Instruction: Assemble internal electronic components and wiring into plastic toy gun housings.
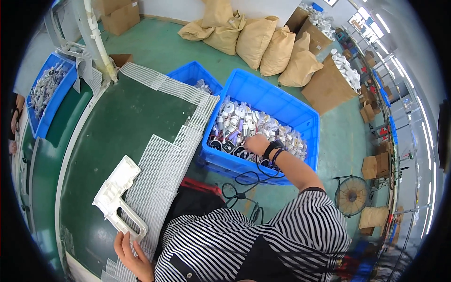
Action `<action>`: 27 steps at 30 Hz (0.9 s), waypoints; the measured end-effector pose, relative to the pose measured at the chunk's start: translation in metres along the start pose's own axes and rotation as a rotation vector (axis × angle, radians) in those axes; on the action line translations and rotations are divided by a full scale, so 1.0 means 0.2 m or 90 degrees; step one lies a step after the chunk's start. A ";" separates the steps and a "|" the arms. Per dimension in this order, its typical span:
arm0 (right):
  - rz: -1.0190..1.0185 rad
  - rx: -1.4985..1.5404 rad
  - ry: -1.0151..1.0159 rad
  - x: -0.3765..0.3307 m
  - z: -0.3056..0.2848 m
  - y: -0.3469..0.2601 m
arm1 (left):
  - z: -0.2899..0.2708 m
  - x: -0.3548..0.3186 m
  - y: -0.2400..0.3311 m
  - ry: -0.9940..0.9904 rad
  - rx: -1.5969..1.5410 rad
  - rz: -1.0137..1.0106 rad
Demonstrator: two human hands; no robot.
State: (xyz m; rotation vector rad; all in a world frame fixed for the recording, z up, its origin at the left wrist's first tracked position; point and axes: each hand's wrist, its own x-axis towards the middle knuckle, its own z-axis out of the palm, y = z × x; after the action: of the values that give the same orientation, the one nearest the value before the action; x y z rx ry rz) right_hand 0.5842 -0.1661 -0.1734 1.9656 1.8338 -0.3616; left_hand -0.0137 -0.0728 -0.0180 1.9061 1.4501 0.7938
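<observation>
A white plastic housing half (pixel 120 188), shaped like a handheld vacuum body with a looped handle, lies on the green work table (pixel 89 160), partly over white perforated strips (pixel 155 169). At the near end of its handle, my left hand (pixel 134 258) rests its fingertips on the plastic, thumb apart. My right hand (pixel 257 144) reaches into a large blue bin (pixel 282 102) at the right. Its fingers are curled down among small bagged parts (pixel 253 122), and what they hold, if anything, is hidden. Round black-faced pieces (pixel 228 146) lie beside that hand.
Black cables (pixel 242 195) hang near the bin's front. Behind it stands a smaller blue crate (pixel 192 75). Brown sacks (pixel 256 41) and a carton of white parts (pixel 331 84) line the back. A floor fan (pixel 352 195) stands at right; another parts bin (pixel 50 89) is far left.
</observation>
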 end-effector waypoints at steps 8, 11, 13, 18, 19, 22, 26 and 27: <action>0.126 0.370 0.386 -0.19 -0.32 0.25 | -0.01 0.03 0.06 0.000 0.221 0.104; 0.187 0.592 0.473 -0.35 -0.66 0.34 | 0.01 0.06 0.05 0.005 0.219 0.136; 0.167 0.693 0.496 -0.42 -0.88 0.34 | 0.02 0.08 0.05 0.008 0.166 0.147; -0.020 0.846 0.678 -0.49 -1.40 0.27 | 0.00 0.17 0.22 -0.037 0.065 0.158; -0.075 0.828 0.708 -0.51 -1.52 0.23 | 0.00 0.20 0.23 -0.050 0.031 0.172; -0.171 0.767 0.767 -0.56 -1.86 0.14 | 0.04 0.28 0.31 -0.095 -0.127 0.157; -0.359 0.732 0.848 -0.62 -2.31 0.04 | 0.13 0.41 0.39 -0.226 -0.248 0.155; -0.428 0.727 0.838 -0.65 -2.42 0.02 | 0.18 0.45 0.42 -0.251 -0.287 0.161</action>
State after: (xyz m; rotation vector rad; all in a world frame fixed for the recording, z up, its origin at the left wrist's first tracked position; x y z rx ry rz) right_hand 0.5284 -0.0511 0.3106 2.3809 3.8164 -0.3646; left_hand 0.0837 -0.0079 0.0320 1.7784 0.7307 0.7288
